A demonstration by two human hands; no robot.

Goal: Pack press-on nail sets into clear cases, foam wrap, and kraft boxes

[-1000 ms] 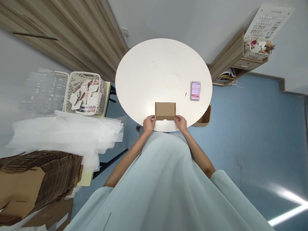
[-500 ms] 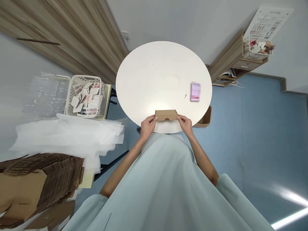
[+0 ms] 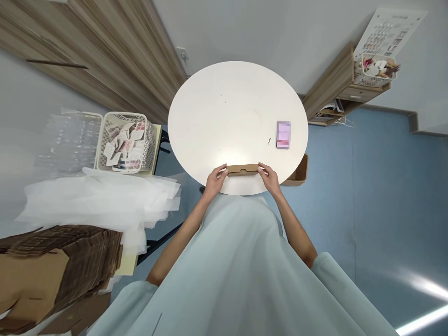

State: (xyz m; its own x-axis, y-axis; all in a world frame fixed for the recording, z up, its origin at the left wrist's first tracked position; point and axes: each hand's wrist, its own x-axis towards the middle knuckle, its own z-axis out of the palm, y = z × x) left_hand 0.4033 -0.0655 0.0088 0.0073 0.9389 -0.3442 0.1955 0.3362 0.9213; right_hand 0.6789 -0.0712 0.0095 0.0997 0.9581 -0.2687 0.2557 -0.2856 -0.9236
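Observation:
A small brown cardboard box (image 3: 242,170) is held at the near edge of the round white table (image 3: 224,107). Its lid looks closed, with a half-round thumb notch on the long side toward me. My left hand (image 3: 215,181) grips the box's left end between thumb and fingers. At the right end, my right hand (image 3: 269,179) pinches it the same way. Farther right on the table lies a pinkish-purple rectangular item (image 3: 283,135), too blurred to make out.
On the left, a white basket (image 3: 149,140) holds printed cards beside clear plastic packs (image 3: 70,140). White sheets (image 3: 101,196) and stacked flat cardboard (image 3: 87,266) lie nearer. An open carton (image 3: 300,172) stands below the table's right edge. A wooden cabinet (image 3: 331,84) carries another basket (image 3: 373,77).
The box has been tipped, so its top face looks narrower and its notched front side shows differently. Both hands keep hold of the ends and have turned slightly with it.

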